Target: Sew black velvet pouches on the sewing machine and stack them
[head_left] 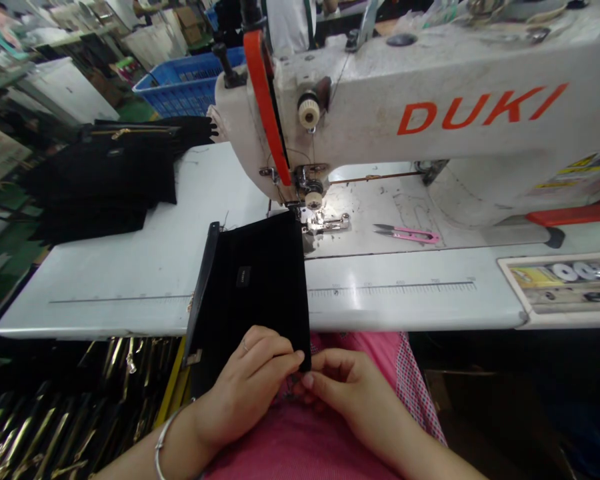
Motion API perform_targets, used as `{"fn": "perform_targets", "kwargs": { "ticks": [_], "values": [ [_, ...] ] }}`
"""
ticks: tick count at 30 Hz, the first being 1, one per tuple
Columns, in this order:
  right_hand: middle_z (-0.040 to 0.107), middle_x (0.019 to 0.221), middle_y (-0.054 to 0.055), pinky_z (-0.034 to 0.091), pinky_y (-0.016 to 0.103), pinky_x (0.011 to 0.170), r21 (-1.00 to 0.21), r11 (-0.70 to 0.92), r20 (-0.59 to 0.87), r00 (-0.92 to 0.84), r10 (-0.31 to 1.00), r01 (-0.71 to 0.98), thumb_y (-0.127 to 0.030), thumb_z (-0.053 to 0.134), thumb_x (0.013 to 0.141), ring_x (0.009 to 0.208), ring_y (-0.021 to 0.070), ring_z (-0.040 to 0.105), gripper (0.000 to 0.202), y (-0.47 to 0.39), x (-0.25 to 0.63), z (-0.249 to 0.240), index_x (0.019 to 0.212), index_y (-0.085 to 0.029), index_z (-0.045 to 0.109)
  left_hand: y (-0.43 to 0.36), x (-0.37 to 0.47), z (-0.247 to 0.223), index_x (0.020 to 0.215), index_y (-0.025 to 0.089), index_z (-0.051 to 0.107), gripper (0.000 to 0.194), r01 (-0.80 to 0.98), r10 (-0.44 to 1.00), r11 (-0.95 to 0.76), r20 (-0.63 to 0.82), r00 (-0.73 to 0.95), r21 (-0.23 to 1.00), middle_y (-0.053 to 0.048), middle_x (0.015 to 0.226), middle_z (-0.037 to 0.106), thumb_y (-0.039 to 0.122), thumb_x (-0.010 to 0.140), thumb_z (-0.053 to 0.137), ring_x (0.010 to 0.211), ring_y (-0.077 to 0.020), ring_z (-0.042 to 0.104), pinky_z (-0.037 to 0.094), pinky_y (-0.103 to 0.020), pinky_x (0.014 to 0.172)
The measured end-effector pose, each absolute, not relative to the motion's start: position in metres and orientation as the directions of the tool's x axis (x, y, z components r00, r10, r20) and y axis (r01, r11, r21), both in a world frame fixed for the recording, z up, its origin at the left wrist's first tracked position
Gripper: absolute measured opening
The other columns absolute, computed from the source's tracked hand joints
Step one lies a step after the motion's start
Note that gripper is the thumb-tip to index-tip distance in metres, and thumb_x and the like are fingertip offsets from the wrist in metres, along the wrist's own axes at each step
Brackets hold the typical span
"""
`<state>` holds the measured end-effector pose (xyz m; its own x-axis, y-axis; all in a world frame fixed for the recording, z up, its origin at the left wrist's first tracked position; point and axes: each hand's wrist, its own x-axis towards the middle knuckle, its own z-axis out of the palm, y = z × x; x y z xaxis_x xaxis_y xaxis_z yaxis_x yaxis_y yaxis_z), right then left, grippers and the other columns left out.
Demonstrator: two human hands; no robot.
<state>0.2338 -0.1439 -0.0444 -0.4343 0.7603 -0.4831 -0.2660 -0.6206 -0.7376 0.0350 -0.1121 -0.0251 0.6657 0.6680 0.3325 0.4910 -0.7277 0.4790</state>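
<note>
A black fabric panel (265,280) with a small label (243,276) reaches from my lap over the table edge, its far corner at the needle area of the sewing machine (313,217). A dark strip with a metal piece at its lower end runs along the panel's left side. My left hand (255,373) lies over the near end, thumb and fingers closed on the lower right corner. Against that same corner, my right hand (347,383) pinches the edge between thumb and forefinger. The fingertips partly hide the corner.
Thread snips (407,233) with pink handles lie on the machine bed. Black panels (115,173) are stacked at the table's left. Several zippered pieces (45,433) sit below left. A blue basket (180,87) stands behind. A small tray (565,287) is set into the table at right.
</note>
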Motion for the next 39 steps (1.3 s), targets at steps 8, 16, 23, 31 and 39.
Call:
{"fn": "perform_targets", "kwargs": {
  "ticks": [8,16,23,31,39],
  "values": [
    [0.067,0.07,0.001,0.041,0.023,0.061,-0.708,-0.646,-0.494,-0.454,0.742,-0.285,-0.043,0.075,0.078,0.062,0.0102,0.057,0.028,-0.142,0.235,-0.046,0.077,-0.016,0.07,-0.116,0.033,-0.026,0.112,0.014,0.063,0.023,0.492,0.653,-0.744,0.336,0.679,0.452,-0.006,0.093,0.063,0.004,0.093,0.053,0.089,-0.0175,0.053,0.05,-0.03,0.079],
    [0.065,0.071,0.001,0.042,0.025,0.061,-0.761,-0.617,-0.492,-0.439,0.752,-0.202,-0.033,0.07,0.081,0.064,0.0125,0.057,0.018,-0.146,0.234,-0.048,0.077,-0.016,0.065,-0.112,0.03,-0.027,0.114,0.01,0.062,0.027,0.462,0.583,-0.805,0.349,0.734,0.372,-0.008,0.097,0.066,0.002,0.089,0.056,0.094,-0.0195,0.057,0.048,-0.038,0.089],
    [0.069,0.092,0.007,0.051,0.032,0.074,-0.697,0.494,0.436,-0.24,0.868,0.52,-0.015,0.054,0.093,0.084,0.0193,0.06,0.014,-0.14,0.248,-0.052,0.093,-0.017,0.068,-0.113,0.035,-0.024,0.109,0.012,0.064,0.024,0.48,0.615,-0.782,0.37,0.696,0.397,-0.006,0.093,0.066,0.001,0.092,0.052,0.089,-0.0173,0.058,0.051,-0.033,0.086],
    [0.076,0.096,0.0,0.055,0.03,0.087,-0.306,0.771,0.709,-0.407,0.576,0.559,-0.016,0.052,0.098,0.094,0.0155,0.068,0.022,-0.119,0.25,-0.051,0.088,-0.02,0.071,-0.101,0.04,-0.002,0.125,0.007,0.053,0.037,0.574,0.67,-0.734,0.252,0.698,0.364,-0.015,0.122,0.062,0.008,0.089,0.048,0.116,-0.0245,0.054,0.052,-0.037,0.097],
    [0.075,0.085,-0.005,0.057,0.027,0.083,-0.276,0.742,0.726,-0.374,0.578,0.611,-0.014,0.058,0.094,0.083,0.0132,0.07,0.023,-0.112,0.237,-0.079,0.085,-0.03,0.072,-0.079,0.041,0.002,0.129,0.009,0.056,0.039,0.593,0.614,-0.789,0.228,0.756,0.16,-0.012,0.137,0.058,0.01,0.091,0.043,0.13,-0.0246,0.048,0.05,-0.04,0.104]
  ]
}}
